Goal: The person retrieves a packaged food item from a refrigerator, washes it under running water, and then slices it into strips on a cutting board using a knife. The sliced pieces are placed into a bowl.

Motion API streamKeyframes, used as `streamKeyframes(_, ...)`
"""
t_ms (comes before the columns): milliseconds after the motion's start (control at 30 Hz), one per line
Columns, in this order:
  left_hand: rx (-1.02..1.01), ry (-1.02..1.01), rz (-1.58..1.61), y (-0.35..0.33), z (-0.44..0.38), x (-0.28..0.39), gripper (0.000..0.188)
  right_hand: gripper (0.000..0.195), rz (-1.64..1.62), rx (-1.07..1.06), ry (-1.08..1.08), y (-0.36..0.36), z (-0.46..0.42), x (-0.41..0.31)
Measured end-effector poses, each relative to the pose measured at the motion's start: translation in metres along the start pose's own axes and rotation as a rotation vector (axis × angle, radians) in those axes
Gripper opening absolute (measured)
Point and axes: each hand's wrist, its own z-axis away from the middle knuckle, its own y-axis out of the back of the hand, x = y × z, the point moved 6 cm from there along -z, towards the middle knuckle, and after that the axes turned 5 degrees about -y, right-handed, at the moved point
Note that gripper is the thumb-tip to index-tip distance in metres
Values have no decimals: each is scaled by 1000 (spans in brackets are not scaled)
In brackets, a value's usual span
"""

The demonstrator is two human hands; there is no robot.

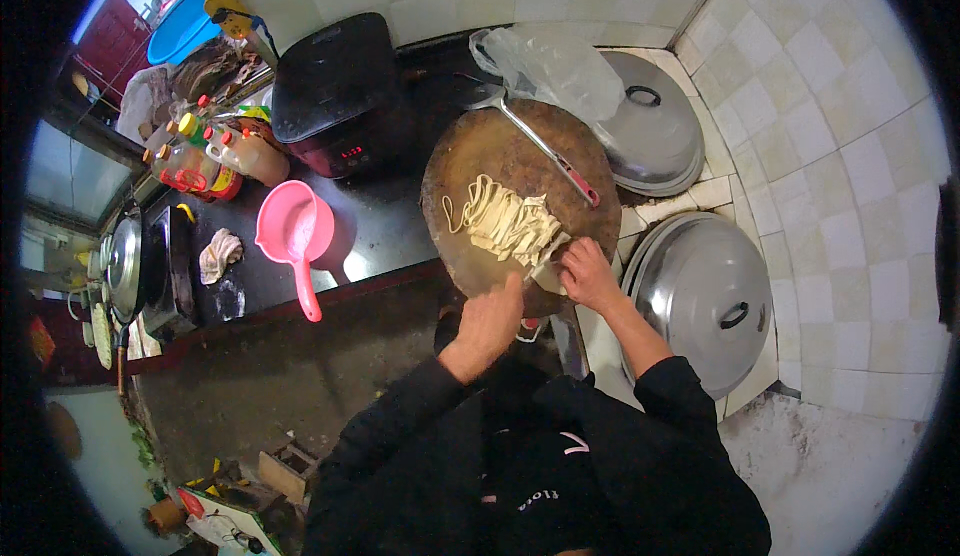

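On a round wooden chopping board [480, 135] lies a pile of cut flat noodle strips [506, 218], with a few strips looped loosely at its left end. My right hand [589, 274] is at the near right end of the pile, its fingertips pinching the edge of a pale flat piece of dough [549, 277]. Just left of that piece is my left hand [491, 316], fingers curled and one pointing toward the noodles. Whether it grips anything is hidden. A metal spatula [536, 135] with a red-ended handle lies across the board's far right part.
Left of the board, a pink plastic dipper [319, 229] stands on the black counter [382, 229], its handle over the front edge. Behind are a black rice cooker [337, 83] and several bottles [247, 154]. Large lidded metal pots [697, 304] and a plastic bag [555, 75] are at right.
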Motion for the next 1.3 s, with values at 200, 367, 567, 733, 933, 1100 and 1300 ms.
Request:
streamKeyframes(200, -35, 48, 33, -18, -19, -1, 15, 20, -96, 89, 52, 11, -6, -10)
streamKeyframes(367, -26, -5, 60, -6, 1, 6, 18, 19, -33, 36, 6, 6, 9, -1)
streamKeyframes(567, -91, 51, -15, -24, -15, 5, 18, 22, -135, 105, 34, 11, 6, -7)
streamKeyframes(733, -77, 25, 55, -8, -3, 12, 16, 18, -2, 21, -35, 15, 15, -1)
streamKeyframes(933, -134, 50, 43, -25, -16, 12, 17, 18, -76, 77, 3, 16, 17, -3)
streamKeyframes(1100, -197, 36, 24, -8, 2, 24, 17, 17, -75, 52, -71, 18, 23, 3)
streamKeyframes(1300, -127, 10, 37, -23, -18, 15, 14, 17, -87, 89, -18, 25, 19, -1)
